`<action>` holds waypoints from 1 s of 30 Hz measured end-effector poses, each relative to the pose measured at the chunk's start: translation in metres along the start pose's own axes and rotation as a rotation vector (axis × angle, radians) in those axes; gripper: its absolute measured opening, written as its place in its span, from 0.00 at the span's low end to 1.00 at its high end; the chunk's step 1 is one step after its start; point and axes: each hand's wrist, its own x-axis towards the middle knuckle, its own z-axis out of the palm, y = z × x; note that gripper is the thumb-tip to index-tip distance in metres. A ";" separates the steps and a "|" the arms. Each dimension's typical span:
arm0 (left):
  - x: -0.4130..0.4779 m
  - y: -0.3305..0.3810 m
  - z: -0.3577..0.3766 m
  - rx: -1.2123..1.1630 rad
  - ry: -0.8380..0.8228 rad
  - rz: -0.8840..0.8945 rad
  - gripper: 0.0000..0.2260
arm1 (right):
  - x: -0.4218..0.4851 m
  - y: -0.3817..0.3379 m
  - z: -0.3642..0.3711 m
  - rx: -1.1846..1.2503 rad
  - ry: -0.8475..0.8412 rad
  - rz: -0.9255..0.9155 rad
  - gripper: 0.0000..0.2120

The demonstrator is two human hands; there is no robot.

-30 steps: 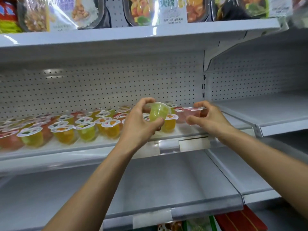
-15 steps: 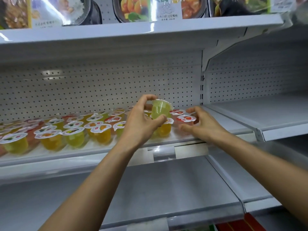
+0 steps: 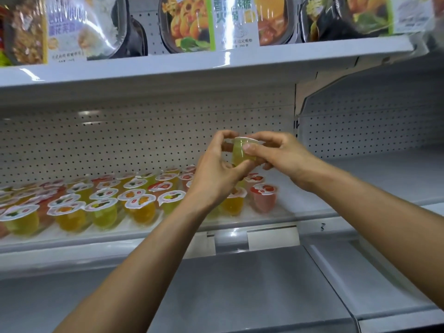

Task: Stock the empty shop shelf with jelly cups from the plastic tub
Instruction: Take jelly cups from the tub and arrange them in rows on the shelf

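So the shelf (image 3: 144, 233) is already packed with rows of cups (image 3: 101, 203) from the left edge up to about the middle. They're yellow, orange, green and pink jelly, all with white peel lids that have little fruit pictures on them. No lid text is readable.

The left hand (image 3: 213, 179) has its grip closed round the lower body of one green cup (image 3: 239, 153), thumb curled over the top. The cup is in the air above the right end of the rows, pretty much upright with its lid up. The right hand (image 3: 286, 157) pinches the same cup from 3 o'clock, thumb on the side wall, so both grips are on it and neither is free.

What matters for the next move is that the bare patch of shelf sits at roughly 5 o'clock from the cup, just past the last pink cup (image 3: 264, 199). The right hand is the nearer one to that gap, so it looks like the one to set it down. No tub is in view.

The meal trays (image 3: 216, 20) up top carry Chinese print. The middle one looks like 火锅, with a "200" lower down, and the rest is lost in glare.
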 end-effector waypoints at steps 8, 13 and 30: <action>0.049 -0.027 -0.019 0.261 -0.018 -0.053 0.21 | 0.053 0.026 -0.022 -0.048 0.148 -0.006 0.10; 0.075 -0.048 -0.031 0.541 -0.142 -0.086 0.15 | 0.092 0.071 -0.027 -0.160 0.124 0.106 0.13; 0.087 -0.071 -0.022 0.712 -0.213 -0.129 0.15 | 0.124 0.144 -0.015 -0.388 0.049 0.237 0.16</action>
